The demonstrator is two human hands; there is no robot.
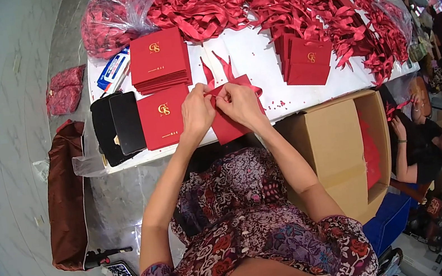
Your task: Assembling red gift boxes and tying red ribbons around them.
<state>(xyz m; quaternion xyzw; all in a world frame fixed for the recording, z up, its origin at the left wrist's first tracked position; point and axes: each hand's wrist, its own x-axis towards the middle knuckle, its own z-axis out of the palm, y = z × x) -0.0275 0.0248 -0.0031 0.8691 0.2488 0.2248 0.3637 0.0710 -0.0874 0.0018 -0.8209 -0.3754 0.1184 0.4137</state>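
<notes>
A small red paper bag (pixel 228 129) lies at the table's front edge, under both hands. A red satin ribbon (pixel 227 67) runs out from it, with its two tails pointing to the far side. My left hand (pixel 197 111) pinches the ribbon at the bag's left edge. Close beside it, my right hand (pixel 240 103) has its fingertips closed on the ribbon too. The exact spot between the fingers is partly hidden. Left of my hands lies a flat red bag with gold print (pixel 160 125), and beyond it rises a neat stack of the same bags (pixel 159 62).
Heaps of red ribboned bags (pixel 196 3) fill the far side of the white table (pixel 245 47). More bags (pixel 309 60) lie at the right. A black phone (pixel 127 123) is at the left, and a cardboard box (pixel 338 144) stands right of me. A co-worker (pixel 427 137) sits farther right.
</notes>
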